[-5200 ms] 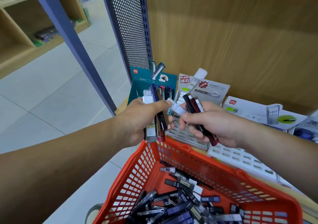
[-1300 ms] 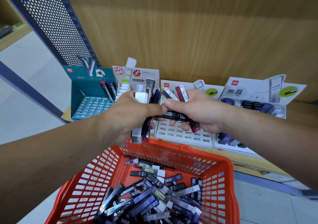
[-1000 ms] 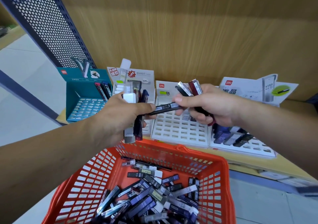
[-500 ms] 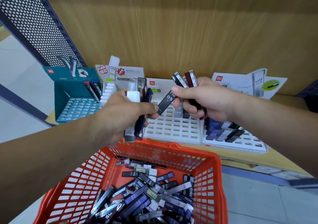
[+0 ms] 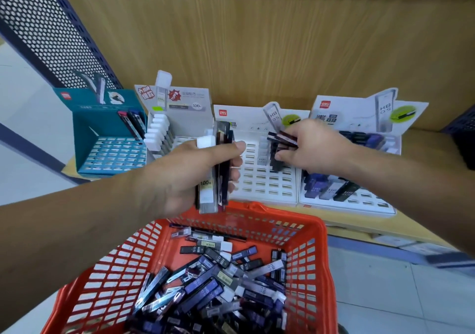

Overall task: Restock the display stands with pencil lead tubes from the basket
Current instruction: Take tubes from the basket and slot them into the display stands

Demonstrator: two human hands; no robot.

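While the left hand (image 5: pixel 180 179) grips a tube bundle (image 5: pixel 212 179) and the right hand (image 5: pixel 316 148) pinches dark tubes (image 5: pixel 282 136) over the white stand (image 5: pixel 259 187), they seem light, stiff, slick; pinch mid-length.

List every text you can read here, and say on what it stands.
"HB 0.5": header of the rightmost white stand.
"HB 0.5": header of the middle white stand.
"100": header of the grey stand.
"100": clear tube in the left hand.
"HB 0.5": black tube in the orange basket.
Red logos and other print: too blurred to read.
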